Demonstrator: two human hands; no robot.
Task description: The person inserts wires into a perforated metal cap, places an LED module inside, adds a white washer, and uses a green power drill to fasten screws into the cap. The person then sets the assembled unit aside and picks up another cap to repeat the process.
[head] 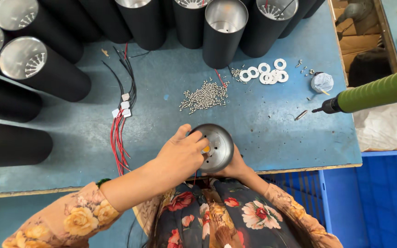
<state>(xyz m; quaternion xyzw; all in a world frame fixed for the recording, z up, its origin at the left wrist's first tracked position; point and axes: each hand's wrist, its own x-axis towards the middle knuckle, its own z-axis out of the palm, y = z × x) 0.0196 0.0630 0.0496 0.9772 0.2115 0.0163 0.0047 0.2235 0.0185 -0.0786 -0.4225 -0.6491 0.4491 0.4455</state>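
Metal reflector cup: a silvery round cup with small holes in its face, held at the near edge of the table, just above the person's lap.
Left grip: the left hand lies over the cup's left rim, fingers curled on top and closed on it, fingertips at the holes.
Right grip: the right hand cradles the cup from below and behind; mostly hidden, but wrapped around the cup.
Key relation: the cup's axis tilts up and away from the person, its holed face toward the camera; the left hand is nearer that face, the right supports underneath.
Electric screwdriver: one, green-handled, hanging well to the right of the cup, bit pointing left, in neither hand.
Screws: one loose pile beyond the cup, too many to count.
White washers: about seven rings, right of the pile.
Wire leads: one bundle of red and black wires with small white chips, left of the cup.
Black tube housings: about ten in view along the far and left edges, some cut off.
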